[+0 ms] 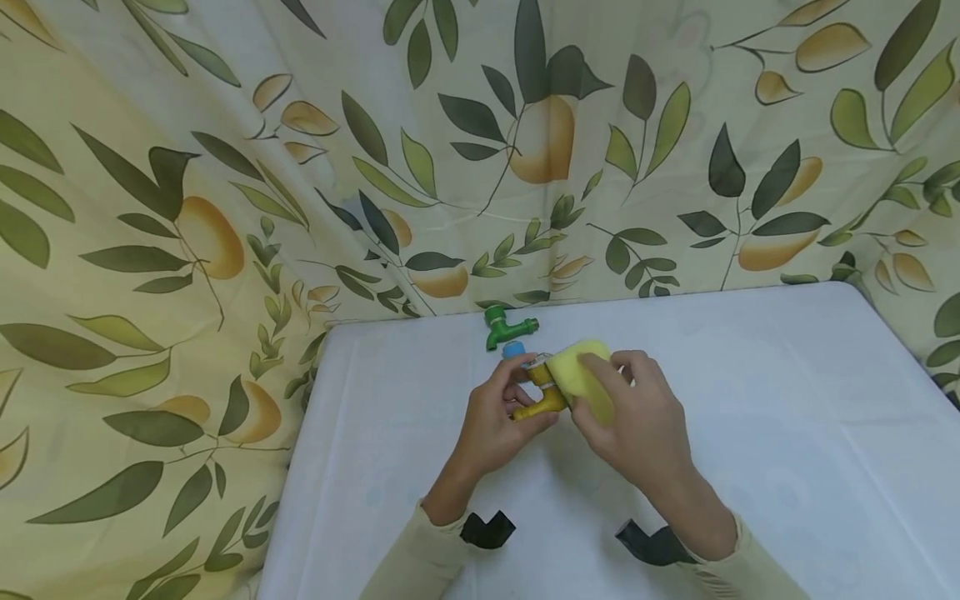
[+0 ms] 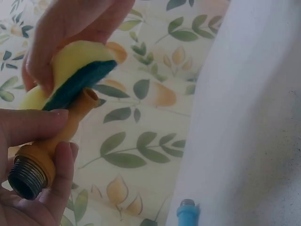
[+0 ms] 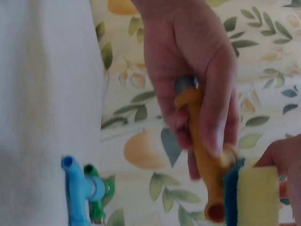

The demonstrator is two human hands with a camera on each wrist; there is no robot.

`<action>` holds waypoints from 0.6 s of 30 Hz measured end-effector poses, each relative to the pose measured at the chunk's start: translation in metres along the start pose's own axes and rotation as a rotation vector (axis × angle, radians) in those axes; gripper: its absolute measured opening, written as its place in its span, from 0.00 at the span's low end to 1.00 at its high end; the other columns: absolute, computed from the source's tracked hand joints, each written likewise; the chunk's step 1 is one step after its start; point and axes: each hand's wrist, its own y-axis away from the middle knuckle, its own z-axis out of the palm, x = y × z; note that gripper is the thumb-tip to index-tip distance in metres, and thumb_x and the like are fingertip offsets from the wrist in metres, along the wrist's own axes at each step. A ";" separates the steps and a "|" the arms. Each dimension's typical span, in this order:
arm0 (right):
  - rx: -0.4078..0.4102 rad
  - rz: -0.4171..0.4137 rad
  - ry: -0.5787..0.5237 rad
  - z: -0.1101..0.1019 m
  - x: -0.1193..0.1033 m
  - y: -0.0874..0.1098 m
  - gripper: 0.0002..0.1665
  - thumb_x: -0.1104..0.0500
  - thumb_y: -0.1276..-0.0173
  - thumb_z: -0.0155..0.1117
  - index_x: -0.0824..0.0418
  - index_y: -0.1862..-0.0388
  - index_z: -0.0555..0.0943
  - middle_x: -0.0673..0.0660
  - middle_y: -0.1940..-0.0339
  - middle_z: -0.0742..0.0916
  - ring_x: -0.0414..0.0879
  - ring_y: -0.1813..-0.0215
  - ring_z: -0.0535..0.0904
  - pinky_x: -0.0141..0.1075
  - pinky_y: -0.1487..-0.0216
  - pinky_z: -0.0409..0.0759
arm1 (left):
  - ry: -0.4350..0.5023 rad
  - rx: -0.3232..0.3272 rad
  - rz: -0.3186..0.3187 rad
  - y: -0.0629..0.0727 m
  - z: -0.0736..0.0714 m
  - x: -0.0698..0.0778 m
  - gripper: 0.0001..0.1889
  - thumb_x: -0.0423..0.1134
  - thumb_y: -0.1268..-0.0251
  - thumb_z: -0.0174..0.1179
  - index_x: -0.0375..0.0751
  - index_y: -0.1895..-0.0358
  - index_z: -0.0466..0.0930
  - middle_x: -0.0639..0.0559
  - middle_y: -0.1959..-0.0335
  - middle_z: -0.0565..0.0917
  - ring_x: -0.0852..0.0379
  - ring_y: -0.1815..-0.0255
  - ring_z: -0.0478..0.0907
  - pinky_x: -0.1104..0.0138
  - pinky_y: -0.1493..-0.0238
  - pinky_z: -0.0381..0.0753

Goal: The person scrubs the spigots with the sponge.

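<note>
My left hand (image 1: 487, 425) grips a yellow tap (image 1: 553, 400) between thumb and fingers, above the white table. The left wrist view shows the tap's dark threaded end (image 2: 27, 179) sticking out past my fingers. My right hand (image 1: 648, 421) holds a yellow sponge (image 1: 577, 371) with a dark green scouring side (image 2: 80, 84). In the left wrist view that scouring side lies along the tap near its spout. Seen from the right wrist, the sponge (image 3: 258, 197) is right beside the open spout, its dark side facing the tap (image 3: 204, 160).
Past my hands, a green tap (image 1: 510, 327) and a blue tap (image 1: 513, 349) are on the white table (image 1: 787, 450) near its back edge. The blue one is partly hidden by my left hand. A leaf-and-fruit patterned curtain (image 1: 300, 200) hangs behind and to the left.
</note>
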 end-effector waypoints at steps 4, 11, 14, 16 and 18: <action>-0.022 -0.074 -0.013 -0.002 -0.002 -0.002 0.25 0.52 0.48 0.70 0.56 0.49 0.87 0.63 0.59 0.83 0.52 0.63 0.77 0.40 0.74 0.79 | 0.031 -0.011 0.019 0.000 -0.001 0.001 0.39 0.28 0.46 0.76 0.46 0.30 0.69 0.42 0.47 0.85 0.61 0.66 0.82 0.70 0.62 0.88; 0.001 -0.029 -0.040 -0.003 0.000 -0.009 0.25 0.53 0.48 0.71 0.57 0.48 0.86 0.62 0.59 0.81 0.52 0.62 0.76 0.40 0.73 0.80 | 0.337 -0.221 0.054 0.000 -0.015 -0.006 0.43 0.22 0.41 0.67 0.42 0.23 0.57 0.35 0.36 0.76 0.59 0.56 0.79 0.73 0.54 0.86; -0.002 0.006 -0.082 -0.004 0.001 -0.008 0.26 0.53 0.47 0.71 0.57 0.47 0.86 0.60 0.58 0.82 0.49 0.61 0.77 0.39 0.72 0.80 | 0.591 -0.365 0.065 0.001 -0.024 -0.014 0.46 0.20 0.40 0.64 0.36 0.20 0.50 0.37 0.31 0.71 0.58 0.49 0.76 0.73 0.49 0.83; 0.002 0.035 -0.112 -0.004 0.000 -0.007 0.26 0.53 0.46 0.71 0.57 0.47 0.86 0.59 0.57 0.82 0.48 0.61 0.77 0.39 0.71 0.80 | 0.708 -0.436 0.070 0.000 -0.027 -0.020 0.48 0.25 0.37 0.66 0.34 0.19 0.45 0.43 0.29 0.69 0.58 0.46 0.75 0.74 0.46 0.81; 0.008 0.051 -0.131 -0.005 -0.002 -0.006 0.26 0.53 0.46 0.70 0.57 0.46 0.85 0.59 0.56 0.82 0.48 0.60 0.77 0.40 0.70 0.80 | 0.773 -0.470 0.082 0.000 -0.028 -0.024 0.51 0.34 0.35 0.70 0.34 0.18 0.43 0.49 0.29 0.68 0.60 0.44 0.75 0.74 0.46 0.81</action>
